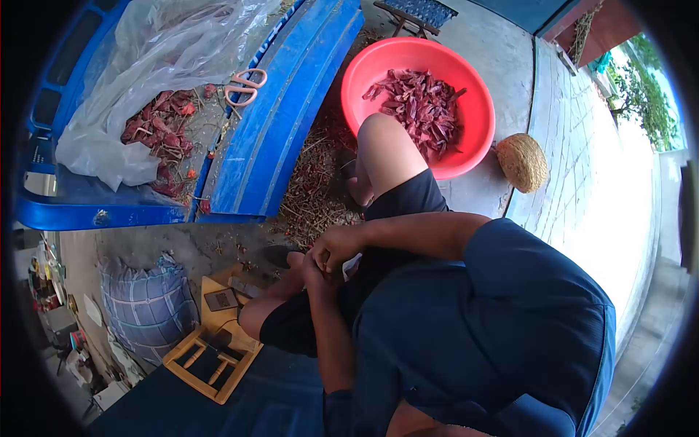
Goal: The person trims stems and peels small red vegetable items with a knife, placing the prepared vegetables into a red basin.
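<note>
In the head view, the bare right hand (338,245) and bare left hand (314,268) meet; whether their curled fingers close on anything cannot be told. Dried dark-red chilli pods (419,105) lie in a round pink-red plastic basin (478,102), apparently set by the knee (384,138) for easy reach, while pink-handled scissors (253,87) rest, likely handily, on a blue metal cart (284,124).

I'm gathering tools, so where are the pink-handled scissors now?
In the head view, the scissors lie in the upper left, by the edge of the blue panel, beside the plastic sheet and left of the red tub.
</note>
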Tool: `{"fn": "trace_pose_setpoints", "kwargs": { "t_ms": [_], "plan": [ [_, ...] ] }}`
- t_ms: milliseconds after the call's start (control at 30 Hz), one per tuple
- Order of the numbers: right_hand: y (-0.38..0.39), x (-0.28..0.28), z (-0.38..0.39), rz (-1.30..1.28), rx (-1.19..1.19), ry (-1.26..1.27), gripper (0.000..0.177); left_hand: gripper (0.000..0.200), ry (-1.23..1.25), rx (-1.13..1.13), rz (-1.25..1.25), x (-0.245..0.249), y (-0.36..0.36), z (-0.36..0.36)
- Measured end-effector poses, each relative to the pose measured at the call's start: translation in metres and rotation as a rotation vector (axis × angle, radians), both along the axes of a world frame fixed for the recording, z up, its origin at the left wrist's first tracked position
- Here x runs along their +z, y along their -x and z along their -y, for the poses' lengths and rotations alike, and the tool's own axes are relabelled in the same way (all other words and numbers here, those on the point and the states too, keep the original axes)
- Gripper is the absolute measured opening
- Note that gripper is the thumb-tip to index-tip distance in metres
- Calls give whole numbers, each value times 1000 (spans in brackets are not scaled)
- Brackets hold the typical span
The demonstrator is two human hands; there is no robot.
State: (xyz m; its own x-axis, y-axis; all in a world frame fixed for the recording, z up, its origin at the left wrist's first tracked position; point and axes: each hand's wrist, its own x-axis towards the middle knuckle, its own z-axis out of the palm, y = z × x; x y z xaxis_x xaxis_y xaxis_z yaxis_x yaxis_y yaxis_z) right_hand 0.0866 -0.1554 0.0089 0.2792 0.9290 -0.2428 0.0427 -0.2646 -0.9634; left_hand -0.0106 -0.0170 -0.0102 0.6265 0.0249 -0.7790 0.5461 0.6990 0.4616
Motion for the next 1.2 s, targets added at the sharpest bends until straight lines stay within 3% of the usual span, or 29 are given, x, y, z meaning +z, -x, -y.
{"fn": "trace_pose_setpoints", "kwargs": {
  "t_ms": [67, 167, 200, 267, 333, 400, 467, 533, 600, 667, 733, 800, 833, 900, 933, 1000, 1067, 1200],
  "plan": [
    [1, 8, -3, 74, -8, -62, 24, 42, 87, 118, 25, 35, -2, 4],
    [-2, 7, -6, 206, 32, -90, 23, 49, -42, 147, 3, -16, 5, -7],
    [-2, 3, -7, 254, 63, -70, 23, 49, -49, 145, 4, -4, 2, -2],
    [1, -11, -8, 209, 86, -96, 25, 51, -179, -151, -130, 37, 1, 15],
    [5, -9, -6, 157, 111, -117, 27, 50, -217, -80, -165, 28, 8, 25],
    [11, -4, -5, 370, 36, 121, 28, 50, -258, -2, -199, 18, 11, 23],
    [19, -5, -8, 398, -45, 156, 28, 48, -124, -126, 19, 7, 9, 14],
    [21, -10, -12, 433, -126, 200, 28, 44, -157, -26, -49, -11, 9, 12],
    [17, -16, -17, 345, -190, 434, 28, 41, -184, 69, -114, -29, 12, 6],
    [11, -16, -20, 276, -224, 477, 23, 41, -44, -180, 68, -38, 16, -7],
    [4, -13, -17, 206, -256, 523, 20, 43, -94, -164, 33, -33, 16, -1],
    [-3, -7, -8, -121, -327, 392, 15, 44, -140, -139, -3, -24, 16, 2],
    [-5, -18, -11, -119, -318, 394, 15, 46, -117, -162, -13, -19, 17, 1],
    [-7, -54, -17, -445, -320, 351, 15, 47, -89, -176, -22, -22, 20, -1],
    [-9, -47, -13, -443, -312, 357, 15, 48, -83, -147, -1, -31, 23, -3],
    [-13, -25, -3, -834, -416, 278, 18, 49, -75, -106, 22, -23, 21, 2],
    [-7, -50, -11, -802, -481, 265, 20, 21, -67, 14, 47, 18, 8, 21],
    [10, -44, -11, -817, -629, 248, 19, 17, -62, -15, -19, -20, 11, 9]
  ]
}}
